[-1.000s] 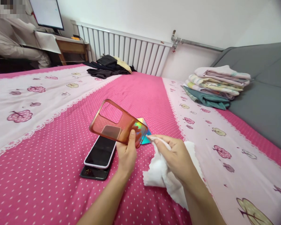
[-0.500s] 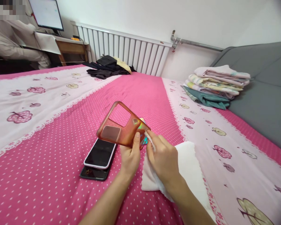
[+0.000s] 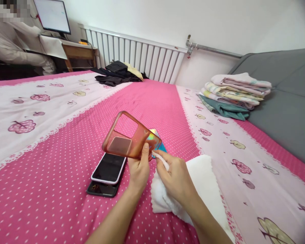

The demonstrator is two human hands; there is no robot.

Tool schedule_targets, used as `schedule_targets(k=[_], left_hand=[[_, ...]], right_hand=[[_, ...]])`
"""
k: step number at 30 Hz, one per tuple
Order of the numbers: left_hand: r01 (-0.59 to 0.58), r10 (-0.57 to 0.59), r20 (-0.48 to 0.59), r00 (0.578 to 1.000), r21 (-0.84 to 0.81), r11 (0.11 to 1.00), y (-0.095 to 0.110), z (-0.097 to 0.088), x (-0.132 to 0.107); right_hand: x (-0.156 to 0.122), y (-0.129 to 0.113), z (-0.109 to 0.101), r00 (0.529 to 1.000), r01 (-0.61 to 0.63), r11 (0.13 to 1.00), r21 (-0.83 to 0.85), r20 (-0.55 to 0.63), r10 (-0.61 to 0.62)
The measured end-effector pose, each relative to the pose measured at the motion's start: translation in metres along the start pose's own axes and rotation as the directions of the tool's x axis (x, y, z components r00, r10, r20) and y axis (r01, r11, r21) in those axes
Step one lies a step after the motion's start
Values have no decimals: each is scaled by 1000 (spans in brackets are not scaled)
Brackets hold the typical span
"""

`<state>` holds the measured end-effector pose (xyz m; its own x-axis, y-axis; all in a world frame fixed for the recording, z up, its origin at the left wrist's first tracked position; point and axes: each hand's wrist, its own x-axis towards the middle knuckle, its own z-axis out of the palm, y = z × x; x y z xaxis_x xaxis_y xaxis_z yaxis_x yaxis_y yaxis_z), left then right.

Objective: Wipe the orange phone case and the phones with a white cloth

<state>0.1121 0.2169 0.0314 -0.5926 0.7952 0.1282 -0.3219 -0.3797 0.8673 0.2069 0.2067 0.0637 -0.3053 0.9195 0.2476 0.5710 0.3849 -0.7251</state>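
Observation:
My left hand (image 3: 139,167) grips a see-through orange phone case (image 3: 139,135) by its lower edge, thumb on the near side. The case is tilted above the bed, its large camera cut-out towards the upper left. Between the thumb and fingers of my right hand (image 3: 176,174) is a white cloth (image 3: 161,193), pinched so that a fold touches the case's lower right corner. Partly hidden behind the case lies a shiny blue phone (image 3: 162,147). Left of my left hand, a phone with a white rim (image 3: 109,167) rests on top of a black phone (image 3: 101,188).
A second white cloth area (image 3: 202,176) spreads on the pink dotted bedspread (image 3: 157,98). Folded linens (image 3: 235,91) are stacked at the right by the grey headboard (image 3: 282,91). Dark clothes (image 3: 117,73) lie at the far edge. A person sits at a desk (image 3: 78,51) with a monitor (image 3: 52,16).
The phone case has shifted slightly left. My right hand has moved the pinched cloth down and left along the case's corner, and more of the blue phone shows behind it.

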Motion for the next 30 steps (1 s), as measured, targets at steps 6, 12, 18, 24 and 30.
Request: schedule_targets(k=[6, 12, 18, 24, 30], left_hand=[[14, -14, -4, 1000, 24, 1000, 2, -2, 2], [121, -125, -8, 992, -210, 970, 3, 0, 9], [287, -284, 58, 957, -325, 901, 7, 4, 8], [279, -282, 32, 959, -298, 913, 8, 5, 4], [222, -222, 28, 975, -238, 945, 9, 5, 4]], right_hand=[[1, -2, -3, 1000, -6, 997, 80, 23, 4], [12, 16, -21, 942, -98, 947, 307, -278, 187], [21, 20, -19, 934, -283, 487, 827, 121, 337], [20, 17, -17, 916, -395, 265, 880, 354, 189], [20, 23, -16, 898, -438, 329, 836, 389, 208]])
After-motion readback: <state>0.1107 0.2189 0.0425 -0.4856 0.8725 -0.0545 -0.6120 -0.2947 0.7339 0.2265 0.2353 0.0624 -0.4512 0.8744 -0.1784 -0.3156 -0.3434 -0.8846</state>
